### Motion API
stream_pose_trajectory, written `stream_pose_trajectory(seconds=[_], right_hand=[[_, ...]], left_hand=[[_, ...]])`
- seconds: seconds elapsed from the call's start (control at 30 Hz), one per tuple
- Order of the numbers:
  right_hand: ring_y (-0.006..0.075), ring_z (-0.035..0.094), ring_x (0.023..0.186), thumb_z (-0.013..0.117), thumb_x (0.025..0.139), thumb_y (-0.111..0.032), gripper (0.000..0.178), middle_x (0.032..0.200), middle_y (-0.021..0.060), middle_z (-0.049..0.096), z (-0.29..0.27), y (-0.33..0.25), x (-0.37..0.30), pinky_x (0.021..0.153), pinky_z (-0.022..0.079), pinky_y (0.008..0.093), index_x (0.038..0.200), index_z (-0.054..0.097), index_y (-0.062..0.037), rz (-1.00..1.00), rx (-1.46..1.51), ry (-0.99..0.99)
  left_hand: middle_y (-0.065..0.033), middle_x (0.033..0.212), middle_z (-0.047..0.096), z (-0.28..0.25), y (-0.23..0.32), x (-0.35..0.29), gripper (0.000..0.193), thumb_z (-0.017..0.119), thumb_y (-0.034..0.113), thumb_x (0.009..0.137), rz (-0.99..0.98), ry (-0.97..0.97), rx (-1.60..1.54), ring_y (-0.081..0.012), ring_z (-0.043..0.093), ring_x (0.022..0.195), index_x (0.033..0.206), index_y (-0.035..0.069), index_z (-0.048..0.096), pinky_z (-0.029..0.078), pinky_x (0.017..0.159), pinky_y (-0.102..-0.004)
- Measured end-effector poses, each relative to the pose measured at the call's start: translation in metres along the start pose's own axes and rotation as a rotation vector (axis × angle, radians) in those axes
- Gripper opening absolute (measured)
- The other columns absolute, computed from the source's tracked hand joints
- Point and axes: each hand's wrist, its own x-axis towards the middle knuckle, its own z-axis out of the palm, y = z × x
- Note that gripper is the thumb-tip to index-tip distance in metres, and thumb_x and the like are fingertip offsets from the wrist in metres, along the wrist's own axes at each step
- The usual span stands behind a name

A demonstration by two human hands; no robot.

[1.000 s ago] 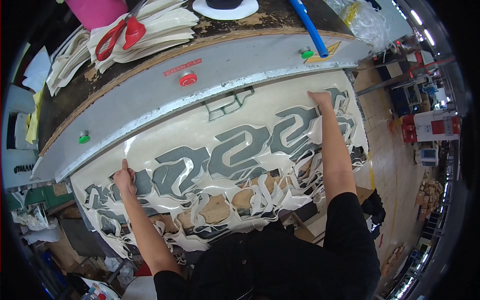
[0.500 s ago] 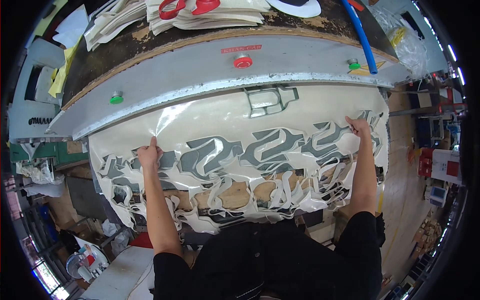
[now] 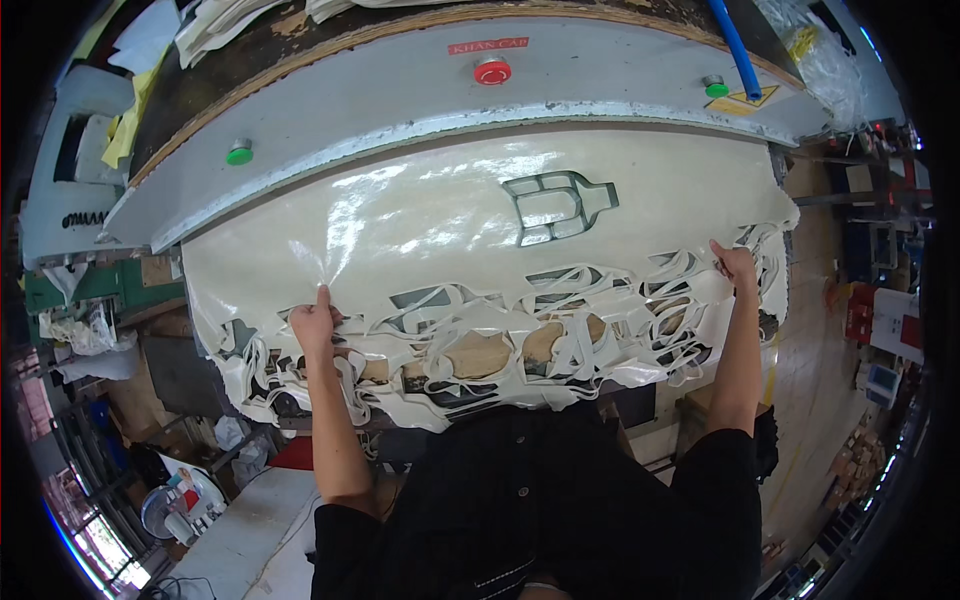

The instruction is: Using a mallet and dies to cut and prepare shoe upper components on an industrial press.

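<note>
A glossy cream sheet [image 3: 430,220] lies across the work surface, its near part cut through with many holes and hanging in thin looped strips [image 3: 575,345]. My left hand [image 3: 313,320] grips the sheet at the left among the cut-outs, its thumb pressed on top, and creases fan out from it. Farther right, my right hand [image 3: 735,262] pinches the sheet near its right edge, thumb uppermost. Between the hands and farther away, a bottle-shaped metal cutting die [image 3: 578,208] rests flat on the uncut part. The undersides of both grips are hidden.
Beyond the sheet runs a grey machine beam [image 3: 370,110] with a red button [image 3: 492,71] and two green buttons [image 3: 239,153]. Above it are stacked cream pieces [image 3: 215,30] and a blue tube [image 3: 738,50]. A white table [image 3: 235,540] stands at lower left.
Both hands have drawn the sheet toward me, and the die has come out farther from the beam with it. The cut strips are bunched closer to my body. The view has tilted slightly down.
</note>
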Motion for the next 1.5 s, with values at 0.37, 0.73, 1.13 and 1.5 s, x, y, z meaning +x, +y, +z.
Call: stream_pose_trajectory(seconds=[0.37,0.73,1.13,1.5], right_hand=[[0.0420,0.061,0.127,0.085,0.087,-0.050,0.079,0.134,0.0255,0.066,0.005,0.067,-0.086,0.105,0.051,0.0461,0.138,0.061,0.0045,-0.712,-0.348,0.878],[0.0334,0.065,0.123,0.067,0.104,-0.050,0.081,0.146,0.0249,0.061,0.026,0.232,-0.152,0.106,0.052,0.0452,0.161,0.039,0.0000,0.010,0.473,0.355],[0.0421,0.076,0.095,0.063,0.092,-0.036,0.042,0.092,0.0246,0.077,-0.116,0.255,-0.218,0.084,0.057,0.0512,0.104,0.079,0.0001,-0.036,-0.146,0.641],[0.0213,0.069,0.108,0.085,0.090,-0.036,0.052,0.117,0.0120,0.075,-0.076,0.298,-0.220,0.094,0.055,0.0371,0.126,0.072,-0.0011,-0.250,-0.039,0.132]], left_hand=[[-0.0106,0.081,0.076,-0.087,-0.015,-0.040,0.029,0.077,0.022,0.096,0.334,0.289,-0.065,-0.0212,0.071,0.073,0.094,-0.006,0.076,0.056,0.072,-0.0337],[-0.0209,0.137,0.067,-0.270,-0.287,0.016,0.082,0.081,0.051,0.093,-0.057,0.162,-0.592,-0.0307,0.063,0.127,0.142,-0.011,0.058,0.046,0.111,-0.0442],[-0.0092,0.095,0.077,-0.527,-0.046,-0.035,0.037,0.076,0.035,0.097,-0.012,0.261,-0.147,-0.0195,0.072,0.083,0.103,-0.001,0.076,0.055,0.078,-0.0348],[-0.0137,0.096,0.077,-0.322,-0.379,-0.186,0.030,0.063,0.025,0.098,0.428,-0.135,1.360,-0.0229,0.072,0.082,0.114,0.003,0.077,0.060,0.076,-0.0383]])
